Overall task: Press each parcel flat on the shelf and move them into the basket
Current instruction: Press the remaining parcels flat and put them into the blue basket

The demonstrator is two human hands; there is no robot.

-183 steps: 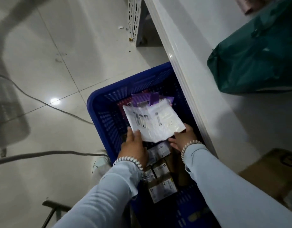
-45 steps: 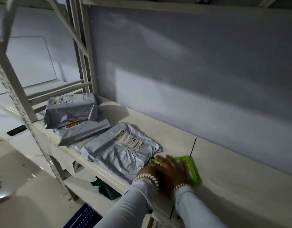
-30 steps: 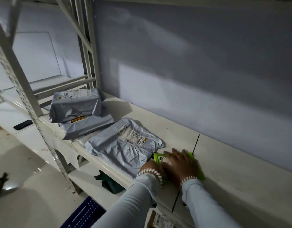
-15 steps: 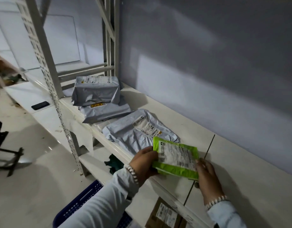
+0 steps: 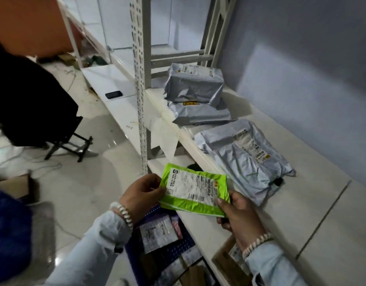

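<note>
The left hand (image 5: 142, 195) and right hand (image 5: 239, 215) each pinch an end of the green parcel (image 5: 193, 193), keeping it flat. It hangs off the shelf (image 5: 285, 215), over the basket (image 5: 174, 247), likely for dropping in.

No text legible. White shipping label (image 5: 191, 187) on the bright green plastic mailer (image 5: 193, 194): rows of print and a small round logo, all blurred. Labels on the flat grey poly parcel (image 5: 243, 158) and the two stacked grey poly parcels (image 5: 195, 96): barcode-like marks, yellow patches, unreadable.
</note>
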